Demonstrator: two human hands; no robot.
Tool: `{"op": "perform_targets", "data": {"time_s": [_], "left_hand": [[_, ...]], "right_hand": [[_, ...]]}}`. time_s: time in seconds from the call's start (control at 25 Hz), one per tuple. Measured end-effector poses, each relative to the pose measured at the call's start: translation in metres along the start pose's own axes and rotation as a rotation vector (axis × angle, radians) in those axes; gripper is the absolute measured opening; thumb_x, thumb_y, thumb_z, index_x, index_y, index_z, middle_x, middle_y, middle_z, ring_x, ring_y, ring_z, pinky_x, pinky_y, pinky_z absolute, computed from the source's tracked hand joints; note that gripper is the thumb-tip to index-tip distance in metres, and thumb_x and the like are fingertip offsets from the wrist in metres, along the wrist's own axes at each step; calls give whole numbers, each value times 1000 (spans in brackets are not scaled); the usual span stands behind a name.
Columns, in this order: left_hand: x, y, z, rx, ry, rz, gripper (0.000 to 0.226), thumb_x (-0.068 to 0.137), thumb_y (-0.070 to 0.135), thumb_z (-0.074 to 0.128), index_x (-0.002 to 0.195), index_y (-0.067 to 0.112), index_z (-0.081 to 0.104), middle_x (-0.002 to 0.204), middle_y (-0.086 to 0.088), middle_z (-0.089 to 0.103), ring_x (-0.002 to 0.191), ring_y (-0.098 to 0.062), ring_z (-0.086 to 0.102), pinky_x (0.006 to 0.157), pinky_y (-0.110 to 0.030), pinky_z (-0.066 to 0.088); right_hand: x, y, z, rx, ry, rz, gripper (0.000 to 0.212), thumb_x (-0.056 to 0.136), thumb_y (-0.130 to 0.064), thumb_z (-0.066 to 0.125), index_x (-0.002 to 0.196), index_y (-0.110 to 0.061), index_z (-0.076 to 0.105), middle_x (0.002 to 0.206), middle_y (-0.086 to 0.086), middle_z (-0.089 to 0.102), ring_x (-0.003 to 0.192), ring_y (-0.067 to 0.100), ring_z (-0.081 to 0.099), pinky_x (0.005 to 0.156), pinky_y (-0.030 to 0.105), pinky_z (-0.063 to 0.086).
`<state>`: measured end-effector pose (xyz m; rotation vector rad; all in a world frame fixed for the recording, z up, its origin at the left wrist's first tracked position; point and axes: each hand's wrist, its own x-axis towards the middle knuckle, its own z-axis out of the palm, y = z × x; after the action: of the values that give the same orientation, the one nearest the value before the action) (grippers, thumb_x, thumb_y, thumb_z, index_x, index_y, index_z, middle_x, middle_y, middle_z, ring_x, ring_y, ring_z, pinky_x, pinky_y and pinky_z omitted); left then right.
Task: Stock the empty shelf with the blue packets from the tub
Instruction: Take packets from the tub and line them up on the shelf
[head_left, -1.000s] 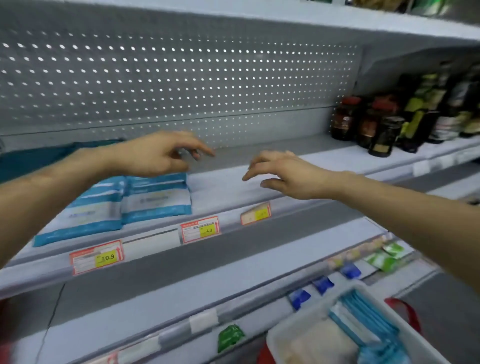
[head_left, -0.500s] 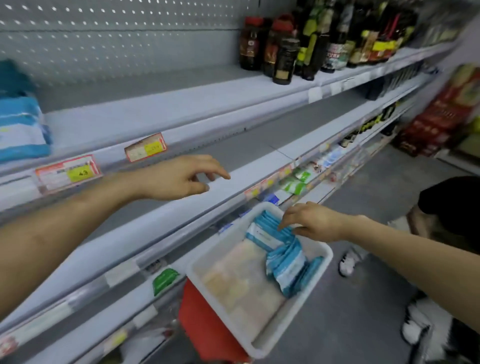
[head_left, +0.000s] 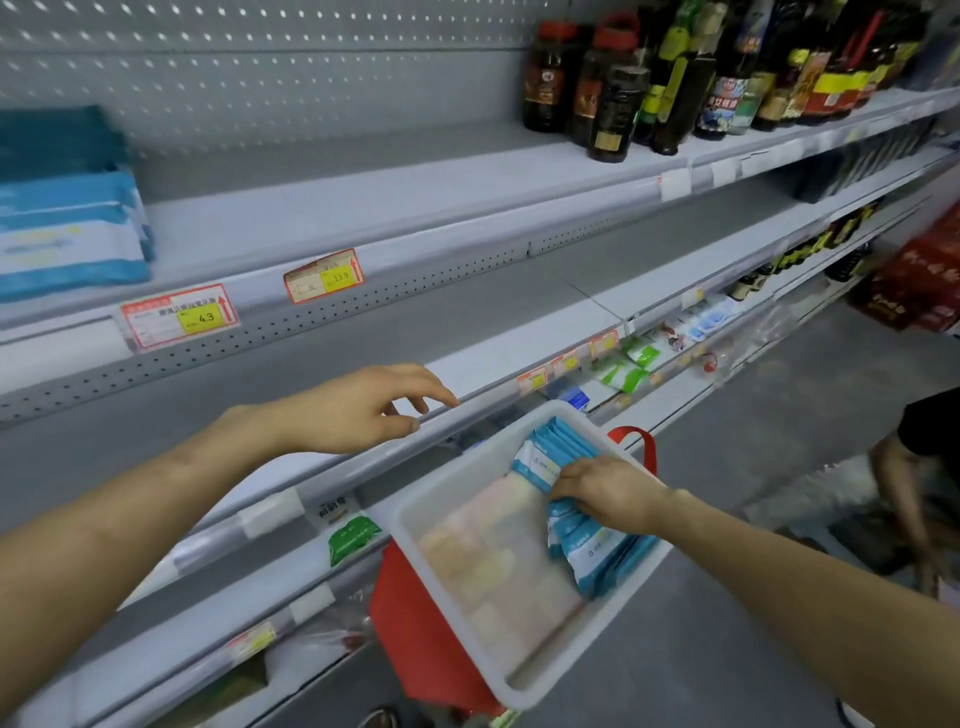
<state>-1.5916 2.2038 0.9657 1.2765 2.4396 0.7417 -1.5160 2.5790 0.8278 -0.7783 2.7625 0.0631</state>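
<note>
A white tub (head_left: 441, 496) sits on a red basket below the shelves. Several blue packets (head_left: 589, 548) stand in a row along its right side. My right hand (head_left: 605, 493) reaches into the tub and its fingers curl round blue packets in the row. My left hand (head_left: 363, 408) hovers with relaxed fingers over the front rail of the lower shelf and holds nothing. The grey shelf (head_left: 374, 208) above is mostly bare, with stacked blue packets (head_left: 67, 234) at its far left.
Dark sauce bottles (head_left: 618, 88) crowd the right end of the shelf. Price tags (head_left: 179, 317) hang on its front rail. Green sachets (head_left: 631, 364) lie on lower shelves. Another person (head_left: 914, 467) crouches at the right, beside red cartons (head_left: 919, 280).
The view dropped from the shelf to the tub. My right hand went down from the shelf into the tub and closed on blue packets. My left hand sank to the lower shelf rail.
</note>
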Motion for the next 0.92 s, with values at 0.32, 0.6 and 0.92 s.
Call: {"op": "perform_targets", "data": {"time_s": [0.32, 0.6, 0.92], "left_hand": [[-2, -3, 6, -16, 9, -25, 44, 100, 10, 57, 135, 36, 60, 135, 19, 53, 118, -2, 58, 94, -22, 51], [18, -5, 12, -3, -26, 20, 46, 99, 8, 57, 135, 36, 60, 133, 16, 54, 117, -4, 58, 94, -26, 52], [58, 0, 30, 10, -97, 109, 45, 98, 11, 59, 135, 37, 60, 126, 15, 55, 111, -3, 57, 92, -20, 50]], "right_hand": [[3, -4, -6, -90, -92, -15, 35, 100, -29, 59, 133, -38, 60, 132, -12, 66, 123, 13, 60, 111, 41, 45], [-9, 2, -34, -4, 42, 19, 26, 104, -36, 49, 130, -37, 50, 135, -14, 62, 116, 12, 58, 98, 34, 37], [-29, 18, -130, 208, 250, 106, 46, 104, -19, 51, 146, -33, 38, 140, -7, 57, 119, 14, 53, 95, 33, 42]]}}
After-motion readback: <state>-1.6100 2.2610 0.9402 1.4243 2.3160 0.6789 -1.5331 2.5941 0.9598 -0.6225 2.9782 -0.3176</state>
